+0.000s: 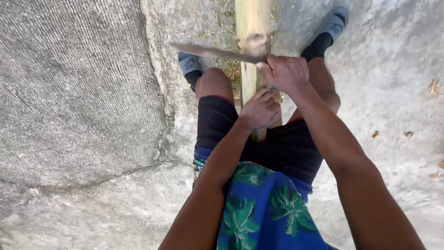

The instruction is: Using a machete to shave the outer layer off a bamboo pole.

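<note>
A pale bamboo pole (252, 21) runs away from me between my legs, out past the top edge. My left hand (260, 109) grips the pole close to my lap. My right hand (284, 71) is closed on the handle of a long knife (210, 52). Its blade points left and lies across the pole at a rough, chipped spot. The handle is hidden inside my fist.
I stand astride the pole on a rough concrete floor (78, 92) with a crack running down its left half. My feet in grey slides and black socks (188, 65) (329, 28) sit on either side of the pole. Small wood chips (434, 85) lie at the right.
</note>
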